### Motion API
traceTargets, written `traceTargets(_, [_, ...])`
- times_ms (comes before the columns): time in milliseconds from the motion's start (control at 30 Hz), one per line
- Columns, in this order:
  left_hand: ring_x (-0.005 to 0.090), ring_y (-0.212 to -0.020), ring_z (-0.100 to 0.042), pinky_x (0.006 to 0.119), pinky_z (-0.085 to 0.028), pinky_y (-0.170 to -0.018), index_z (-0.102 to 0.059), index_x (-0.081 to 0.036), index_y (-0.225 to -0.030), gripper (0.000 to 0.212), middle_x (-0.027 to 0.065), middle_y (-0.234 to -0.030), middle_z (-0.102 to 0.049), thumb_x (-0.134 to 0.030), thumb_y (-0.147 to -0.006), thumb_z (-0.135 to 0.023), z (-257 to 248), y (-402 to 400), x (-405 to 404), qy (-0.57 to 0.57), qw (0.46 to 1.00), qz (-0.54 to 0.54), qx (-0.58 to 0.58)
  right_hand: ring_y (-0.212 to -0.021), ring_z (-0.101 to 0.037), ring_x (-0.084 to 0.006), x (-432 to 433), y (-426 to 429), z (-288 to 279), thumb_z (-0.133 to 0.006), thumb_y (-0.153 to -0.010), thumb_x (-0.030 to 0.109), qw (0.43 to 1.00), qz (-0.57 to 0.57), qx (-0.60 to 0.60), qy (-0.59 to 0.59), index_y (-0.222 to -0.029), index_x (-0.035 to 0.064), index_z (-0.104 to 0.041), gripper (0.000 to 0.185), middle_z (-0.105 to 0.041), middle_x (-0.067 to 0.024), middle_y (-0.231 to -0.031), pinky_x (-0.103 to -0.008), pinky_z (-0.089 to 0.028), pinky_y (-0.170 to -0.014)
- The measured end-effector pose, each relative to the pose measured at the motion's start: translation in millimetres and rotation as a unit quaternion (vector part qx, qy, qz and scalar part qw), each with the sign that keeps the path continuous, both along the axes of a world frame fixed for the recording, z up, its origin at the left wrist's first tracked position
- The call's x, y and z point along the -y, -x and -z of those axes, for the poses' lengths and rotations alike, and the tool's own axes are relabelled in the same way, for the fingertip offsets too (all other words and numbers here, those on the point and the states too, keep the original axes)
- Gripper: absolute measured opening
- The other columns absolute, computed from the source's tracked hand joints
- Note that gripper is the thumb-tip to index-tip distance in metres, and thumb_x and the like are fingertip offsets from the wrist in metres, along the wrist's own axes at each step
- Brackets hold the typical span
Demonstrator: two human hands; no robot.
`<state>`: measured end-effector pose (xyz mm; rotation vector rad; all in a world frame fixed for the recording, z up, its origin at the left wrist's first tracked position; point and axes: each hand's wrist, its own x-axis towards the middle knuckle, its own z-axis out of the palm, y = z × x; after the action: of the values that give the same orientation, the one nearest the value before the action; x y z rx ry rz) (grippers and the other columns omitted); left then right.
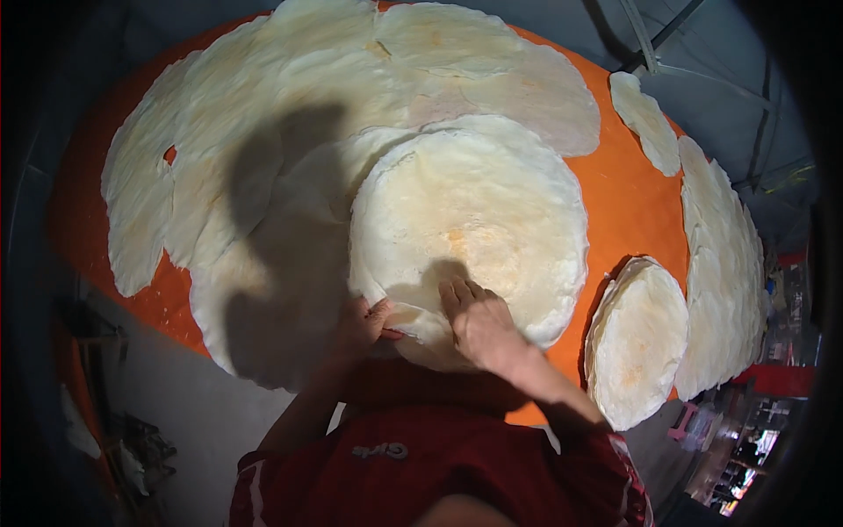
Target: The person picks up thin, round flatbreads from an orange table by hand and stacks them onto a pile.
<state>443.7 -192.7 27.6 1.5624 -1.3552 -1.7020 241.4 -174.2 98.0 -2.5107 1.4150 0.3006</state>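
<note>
A stack of large, thin round flatbread sheets (467,197) lies on an orange-covered table (619,204) before me. At the stack's near left edge, my left hand (365,319) pinches the raised, folded rim of a sheet between thumb and fingers. My right hand (481,323) rests on the near part of the stack, fingertips on the top sheet and nothing visibly gripped. Whether the pinched rim belongs to the top sheet alone, I cannot tell. Many overlapping sheets (230,145) spread left of and beyond the stack, partly under my shadow.
A smaller-looking stack of round sheets (635,349) stands out at the right. Beyond it, more overlapping sheets (718,283) line the right side. A single sheet (645,122) lies at the upper right. Metal bars (642,39) show past the table's far edge.
</note>
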Motion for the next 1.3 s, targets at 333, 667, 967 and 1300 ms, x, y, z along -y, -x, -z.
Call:
traceTargets(333, [0.0363, -0.128, -0.014, 0.055, -0.014, -0.099, -0.034, -0.006, -0.127, 0.064, 0.0200, -0.137, -0.019, -0.032, -0.075, -0.060, -69.0, 137.4, 87.9, 0.521, 0.760, 0.251, 0.297, -0.107, -0.048, -0.0290, 1.6, 61.2, 21.2, -0.046, -0.082, 0.042, 0.953, 0.046, 0.265, -0.141, -0.117, 0.0038, -0.047, 0.052, -0.052, -0.0207, -0.109, -0.0420, -0.034, -0.092])
traceTargets(667, [0.0478, -0.124, -0.012, 0.071, -0.008, -0.089, -0.040, -0.008, -0.123, 0.075, 0.0282, -0.134, -0.017, -0.052, -0.064, -0.060, -5.4, 187.0, 101.6, 0.472, 0.684, 0.405, 0.381, -0.097, -0.052, -0.0312, 215.9, 465.2, 78.3, -0.047, -0.075, 0.009, 0.776, 0.508, -0.178, 0.327, -0.106, 0.0052, -0.045, 0.031, -0.052, -0.0168, -0.111, -0.0436, -0.044, -0.076])
traceTargets(967, [0.0425, -0.125, -0.016, 0.067, -0.003, -0.093, -0.045, -0.016, -0.120, 0.075, 0.0232, -0.135, -0.020, -0.059, -0.061, -0.060, 7.5, 173.5, 98.2, 0.426, 0.721, 0.399, 0.374, -0.099, -0.049, -0.0319, 270.6, 583.5, 109.3, -0.048, -0.074, 0.015, 0.772, 0.534, -0.051, 0.341, -0.090, 0.0054, -0.057, 0.021, -0.056, -0.0144, -0.100, -0.0461, -0.040, -0.081])
traceTargets(1300, [0.0330, -0.122, -0.028, 0.051, -0.023, -0.098, -0.039, -0.005, -0.122, 0.071, 0.0196, -0.130, -0.030, -0.041, -0.068, -0.066, -32.2, 203.2, 80.7, 0.356, 0.892, 0.251, 0.119, -0.060, -0.048, -0.0328, 114.0, 290.9, -68.5, -0.046, -0.086, 0.018, 0.915, 0.166, 0.368, 0.021, -0.069, -0.0037, -0.050, 0.028, -0.047, -0.0239, -0.067, -0.0365, -0.041, -0.058])
